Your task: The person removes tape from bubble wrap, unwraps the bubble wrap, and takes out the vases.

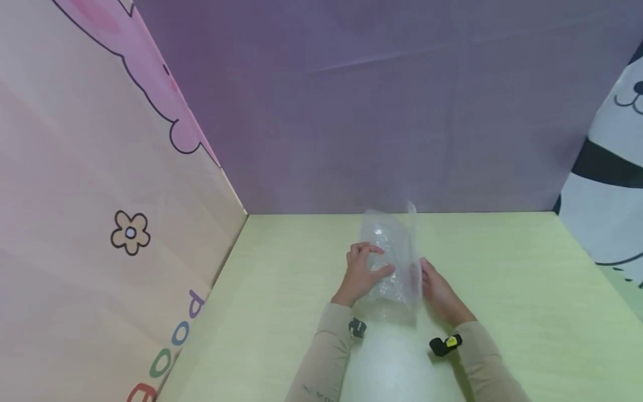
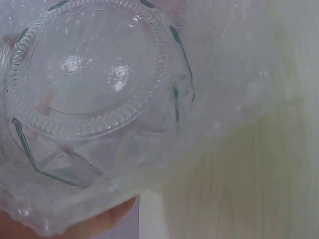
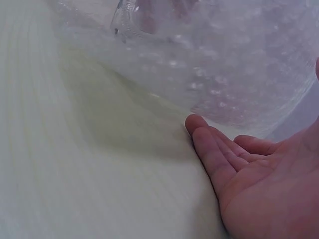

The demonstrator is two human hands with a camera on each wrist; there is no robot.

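At one table [image 1: 281, 312], one bubble-wrapped glass vessel [image 2: 89, 64], left hand [image 1: 359, 274] gripping it, right hand [image 1: 443, 293] straight-fingered

The left wrist view crops the glass vessel [image 2: 92, 94].

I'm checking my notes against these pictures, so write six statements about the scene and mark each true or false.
1. The left hand holds bubble wrap. True.
2. The bubble wrap is opaque. False: it is see-through.
3. The left wrist view shows a clear vessel. True.
4. The vessel's base is square. False: it is round.
5. In the head view, the right hand is at the wrap's right side. True.
6. The right hand is gloved. False: it is bare.
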